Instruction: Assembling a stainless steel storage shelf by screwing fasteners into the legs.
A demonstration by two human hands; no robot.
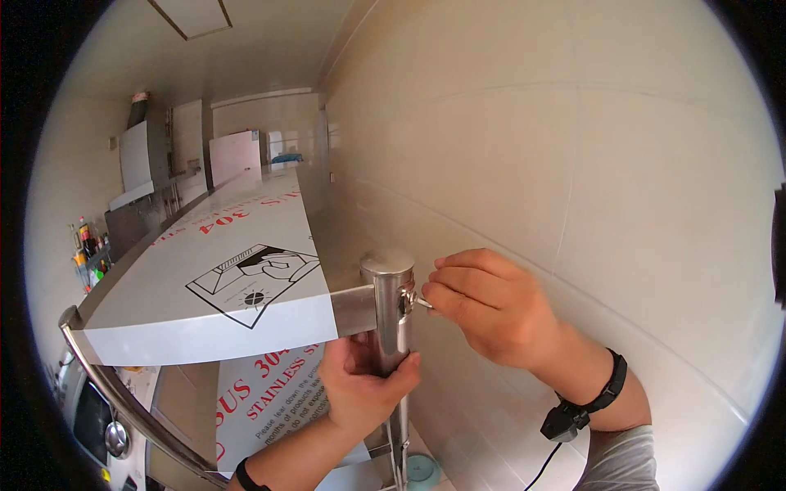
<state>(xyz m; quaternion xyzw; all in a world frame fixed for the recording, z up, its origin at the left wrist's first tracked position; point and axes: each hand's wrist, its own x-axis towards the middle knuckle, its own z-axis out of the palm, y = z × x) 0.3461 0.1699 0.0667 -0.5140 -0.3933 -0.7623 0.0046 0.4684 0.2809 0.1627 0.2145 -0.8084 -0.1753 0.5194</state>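
Fingers, right hand [499,311]: pinched on a small metal piece [424,304]; its inner end points at the bolt head, but actual contact cannot be confirmed.
Fingers, left hand [360,389]: wrapped around the post [393,340] directly below the upper shelf, thumb across the near face.
Post position: upright at the near right corner of the upper shelf [205,319], joined to it by a short bare metal section [354,310].
Bolt head [407,301]: right side of the post, below the round cap [387,262].
Wall-side clearance: open room between the post and the wall [655,164], partly taken up by the right hand and forearm; narrows toward the far end of the shelf.
Left-side edge: second post [123,401] at the near left corner, bowed in view near the lens rim; room opens out beyond.
Film markings: large red characters and a black diamond-framed pictogram of a hand at a lifted corner, on the upper shelf; red lettering with smaller black text on the lower panel [278,393].
Materials: smooth white film over the shelf; polished tubular metal posts; flat metal cap; glossy beige tiles with thin joints on the wall.
Wrist wear: black strap [610,385] with cabled unit, right; black band [248,475], left.
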